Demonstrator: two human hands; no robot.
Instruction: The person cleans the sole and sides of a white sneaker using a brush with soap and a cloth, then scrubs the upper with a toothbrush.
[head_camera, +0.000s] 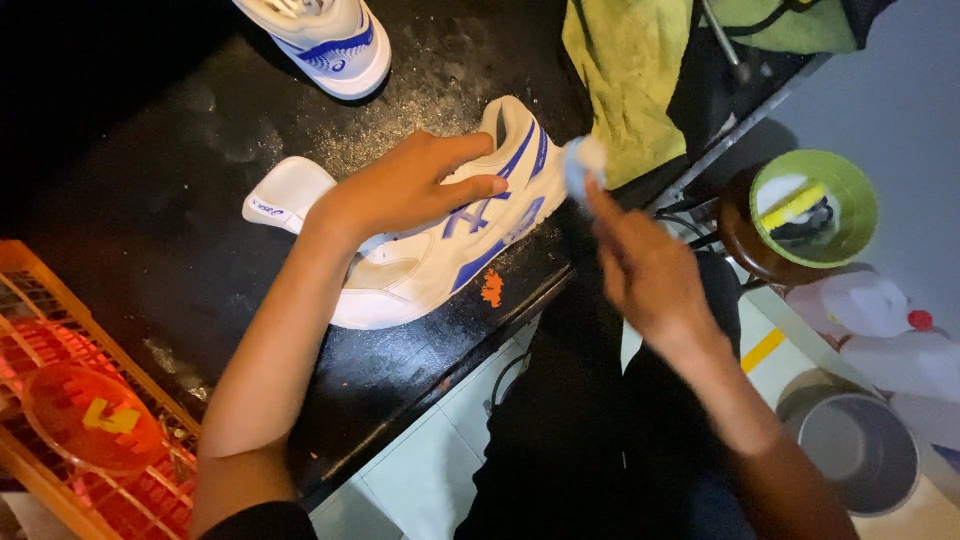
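Two bare hands, left (405, 185) on smooth white leather sneaker (450, 225).

The one camera sits on my head and looks steeply down, close over my work. It faces the black table (180, 250), which fills the upper left. My left hand (405, 185) and right hand (640, 265) reach in from the bottom edge, near mid-frame. To the right the view drops past the table edge to the floor (420, 480).
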